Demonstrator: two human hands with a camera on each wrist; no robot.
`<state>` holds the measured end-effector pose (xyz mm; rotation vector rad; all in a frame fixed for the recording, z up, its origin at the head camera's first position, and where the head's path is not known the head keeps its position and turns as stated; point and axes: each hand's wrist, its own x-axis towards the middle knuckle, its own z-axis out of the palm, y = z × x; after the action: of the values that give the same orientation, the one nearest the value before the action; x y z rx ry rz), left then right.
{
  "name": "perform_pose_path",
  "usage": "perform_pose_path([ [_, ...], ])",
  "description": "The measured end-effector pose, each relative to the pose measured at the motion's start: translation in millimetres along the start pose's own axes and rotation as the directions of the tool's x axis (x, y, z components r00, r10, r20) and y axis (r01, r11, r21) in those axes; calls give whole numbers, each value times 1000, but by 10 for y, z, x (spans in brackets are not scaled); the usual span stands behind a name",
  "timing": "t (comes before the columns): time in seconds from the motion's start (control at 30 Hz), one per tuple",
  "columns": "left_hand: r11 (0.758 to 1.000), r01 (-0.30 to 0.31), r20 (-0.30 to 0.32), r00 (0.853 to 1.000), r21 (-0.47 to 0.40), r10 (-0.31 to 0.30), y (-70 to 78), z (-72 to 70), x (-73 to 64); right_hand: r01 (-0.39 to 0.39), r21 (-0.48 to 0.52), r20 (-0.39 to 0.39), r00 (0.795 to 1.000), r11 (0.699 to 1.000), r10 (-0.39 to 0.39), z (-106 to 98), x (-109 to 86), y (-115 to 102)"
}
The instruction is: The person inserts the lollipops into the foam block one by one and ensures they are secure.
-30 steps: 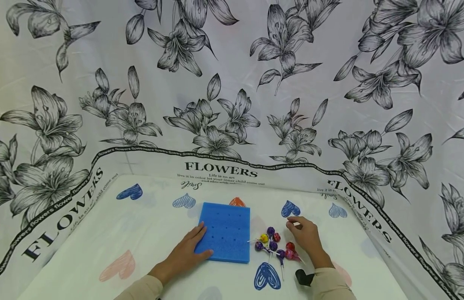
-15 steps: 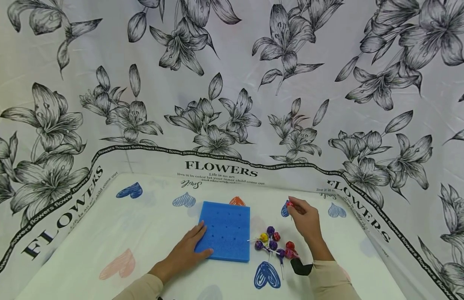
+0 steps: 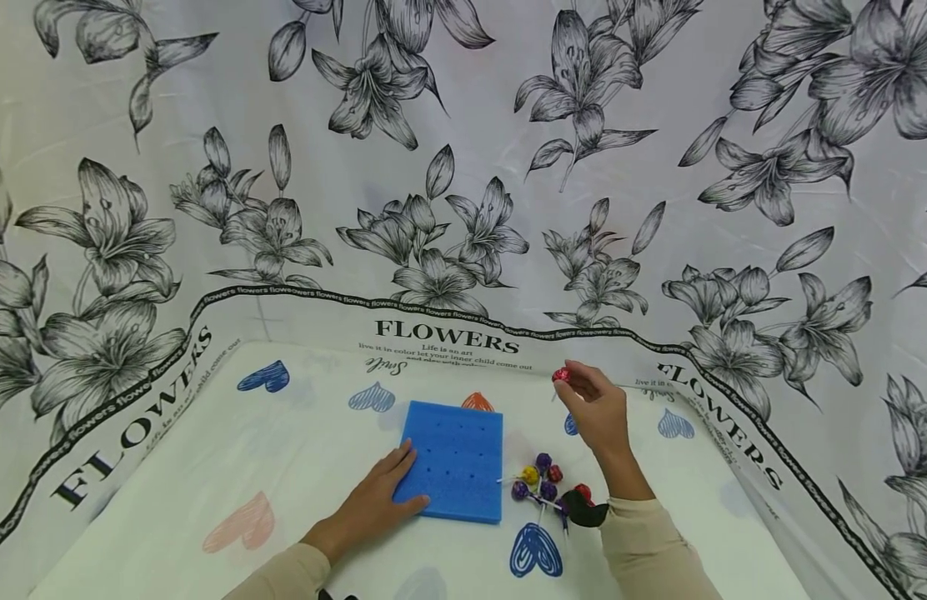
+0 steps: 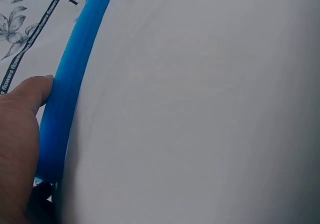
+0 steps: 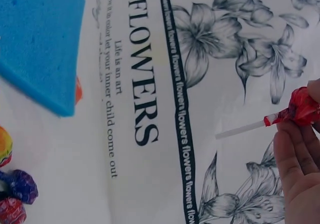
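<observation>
My right hand pinches a red-wrapped lollipop by its head, raised over the far right of the table. In the right wrist view its white stick juts out from the fingers. My left hand rests on the left edge of a blue foam block, fingers spread and thumb at the near side. Small holes in rows dot the block's top. In the left wrist view the left thumb lies against the block's edge.
Right of the block lies a pile of lollipops in purple, yellow and red wrappers. A black wrist camera overlaps part of it. The white tablecloth has printed hearts; a flower-patterned curtain stands behind.
My right hand has picked up a red lollipop from beside the pile and lifted it up and away, slightly leftward. The left hand stays on the block.
</observation>
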<state>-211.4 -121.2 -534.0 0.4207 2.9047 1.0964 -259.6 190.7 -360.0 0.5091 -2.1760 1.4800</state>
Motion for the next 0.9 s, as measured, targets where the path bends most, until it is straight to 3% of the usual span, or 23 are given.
perform_pose_path([
  [0.33,1000,-12,10,1000,3,12,18,4,14,108,135,1,994,985,-109,290,87,-144],
  [0.7,1000,-20,7,1000,5,20,18,-2,-8,145,253,21,988,956,-156,660,158,-236],
  [0.9,1000,-21,6,1000,7,21,3,7,5,166,258,1,985,952,-172,845,141,-187],
])
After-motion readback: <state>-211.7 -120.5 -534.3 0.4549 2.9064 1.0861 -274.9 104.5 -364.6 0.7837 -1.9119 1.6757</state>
